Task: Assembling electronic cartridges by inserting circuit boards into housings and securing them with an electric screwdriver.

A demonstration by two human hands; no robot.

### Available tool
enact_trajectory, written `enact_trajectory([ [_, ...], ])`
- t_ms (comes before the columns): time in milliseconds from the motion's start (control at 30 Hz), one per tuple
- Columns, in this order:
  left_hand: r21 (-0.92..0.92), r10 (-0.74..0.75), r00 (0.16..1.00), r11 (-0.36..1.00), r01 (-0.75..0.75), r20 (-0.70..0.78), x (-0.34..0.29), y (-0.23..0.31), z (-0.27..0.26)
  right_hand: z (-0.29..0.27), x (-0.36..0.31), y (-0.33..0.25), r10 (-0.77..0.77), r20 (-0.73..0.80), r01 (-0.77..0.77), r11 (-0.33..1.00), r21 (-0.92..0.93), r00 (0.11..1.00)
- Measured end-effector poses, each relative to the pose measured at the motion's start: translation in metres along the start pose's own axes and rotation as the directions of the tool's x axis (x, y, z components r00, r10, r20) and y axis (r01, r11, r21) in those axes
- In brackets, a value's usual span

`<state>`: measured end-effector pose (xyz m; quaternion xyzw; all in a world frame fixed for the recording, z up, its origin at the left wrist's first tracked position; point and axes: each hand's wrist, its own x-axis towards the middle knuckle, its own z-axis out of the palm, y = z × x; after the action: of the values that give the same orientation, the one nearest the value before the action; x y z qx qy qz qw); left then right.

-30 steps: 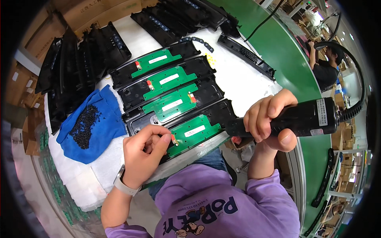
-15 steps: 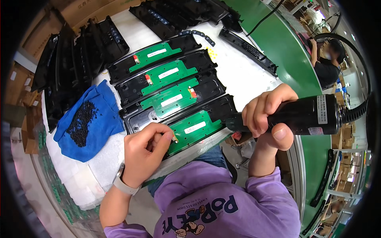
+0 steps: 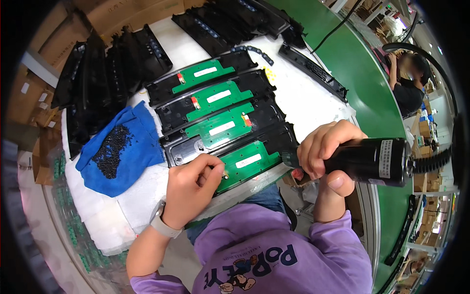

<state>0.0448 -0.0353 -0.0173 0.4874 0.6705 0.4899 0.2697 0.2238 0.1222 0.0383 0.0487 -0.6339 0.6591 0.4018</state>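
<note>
My right hand (image 3: 325,152) is wrapped round a black electric screwdriver (image 3: 369,159), whose nose points left over the right end of the nearest panel. My left hand (image 3: 195,186) is closed, thumb and fingertips together, at the left end of the nearest green circuit board (image 3: 249,160). What it pinches, if anything, is hidden. That board sits in a black plastic panel (image 3: 281,139). Behind it, several like panels lie in a row, with more green boards (image 3: 218,128) bearing white labels and red-and-white connectors. A blue cloth (image 3: 142,166) left of my left hand carries a heap of small black screws (image 3: 111,152).
Black panels stand stacked at the far left (image 3: 93,83) and far back (image 3: 210,29). One black strip (image 3: 313,71) lies at the right of the white-covered table (image 3: 313,108). A black coiled cable (image 3: 426,165) runs from the screwdriver. Beyond the green surface (image 3: 372,103) sits another person (image 3: 409,88).
The whole view has shifted, so the table and panels appear farther right and slightly lower. The screwdriver is tilted a little more, its rear end lower; both hands keep their grip.
</note>
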Motion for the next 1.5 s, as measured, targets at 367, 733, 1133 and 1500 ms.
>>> enact_trajectory([
  [367, 0.618, 0.197, 0.849, 0.766, 0.179, -0.490, -0.008, 0.002, -0.071, -0.063, 0.027, -0.011, 0.183, -0.393, -0.427, 0.532, -0.731, 0.901],
  [733, 0.895, 0.032, 0.936, 0.306, 0.326, -0.351, -0.017, -0.027, -0.093, -0.098, 0.035, 0.038, 0.145, -0.187, -0.132, -0.327, -0.936, 0.972],
  [1133, 0.424, 0.160, 0.985, 0.889, -0.169, 0.057, -0.018, -0.035, -0.071, -0.029, 0.010, 0.042, 0.304, 0.656, 0.442, 0.541, -0.716, 0.691],
  [1500, 0.246, 0.172, 0.948, 0.963, -0.105, -0.267, -0.018, -0.041, -0.078, -0.032, 0.081, 0.083, 0.347, 0.522, 0.435, 0.301, -0.849, 0.779],
])
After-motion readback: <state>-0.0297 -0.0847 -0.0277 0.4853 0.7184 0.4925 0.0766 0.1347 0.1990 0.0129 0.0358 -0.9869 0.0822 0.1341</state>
